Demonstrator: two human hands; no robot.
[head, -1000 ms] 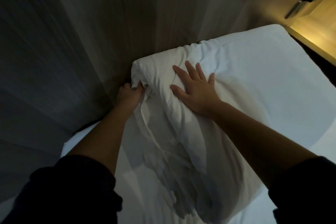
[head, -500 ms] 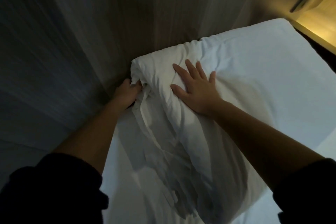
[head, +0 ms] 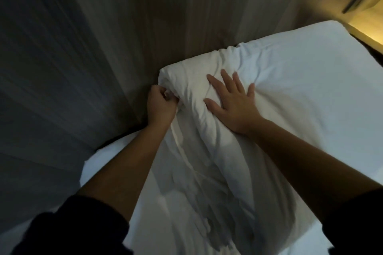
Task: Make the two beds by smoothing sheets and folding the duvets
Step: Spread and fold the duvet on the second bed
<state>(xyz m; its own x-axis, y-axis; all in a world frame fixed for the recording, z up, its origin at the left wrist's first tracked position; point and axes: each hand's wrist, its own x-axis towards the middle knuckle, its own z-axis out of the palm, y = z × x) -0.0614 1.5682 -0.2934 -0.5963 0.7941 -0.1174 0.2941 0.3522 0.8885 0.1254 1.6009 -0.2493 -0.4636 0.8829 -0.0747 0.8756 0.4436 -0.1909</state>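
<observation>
Duvet (head: 279,93) corner gripped in left hand (head: 160,105), right hand (head: 234,107) spread flat, lower folds blurred

Bed (head: 99,168) white-sheeted, up vs wood wall (head: 145,18); white duvet (head: 290,93) bunched on top, rumpled.

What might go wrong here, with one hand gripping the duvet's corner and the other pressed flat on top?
The left hand grips the duvet right beside the wooden wall, so a hard tug might knock knuckles against it. The right hand only presses flat, so the bunched fabric may slip and keep its creases.
</observation>
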